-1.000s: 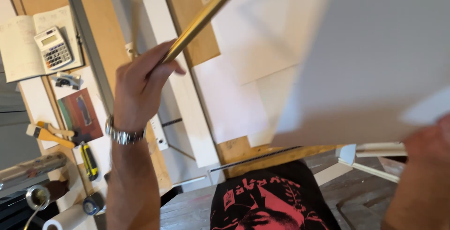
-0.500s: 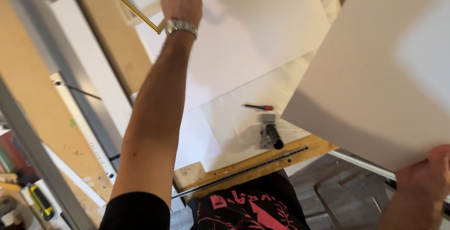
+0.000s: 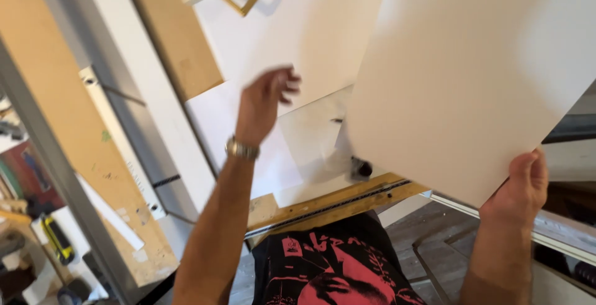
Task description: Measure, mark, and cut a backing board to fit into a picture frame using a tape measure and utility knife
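The right hand (image 3: 518, 184) pinches a large white board's (image 3: 472, 75) lower corner, raised above the workbench (image 3: 323, 202). The left hand (image 3: 264, 100), blurred, seemingly open and empty, hovers over white sheets (image 3: 310, 38).

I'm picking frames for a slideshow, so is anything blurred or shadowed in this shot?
Head view: the left hand is motion-blurred at the fingers; the right hand gripping the white board is sharper; soft shadows fall across the board and beneath it on the workbench.

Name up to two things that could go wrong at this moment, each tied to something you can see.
The right hand grips the large white board by one lower corner only, so it may sag, bend or slip. The board also hides part of the bench, where a small dark tool lies just under its edge; the empty left hand, blurred above the white sheets, could knock it.
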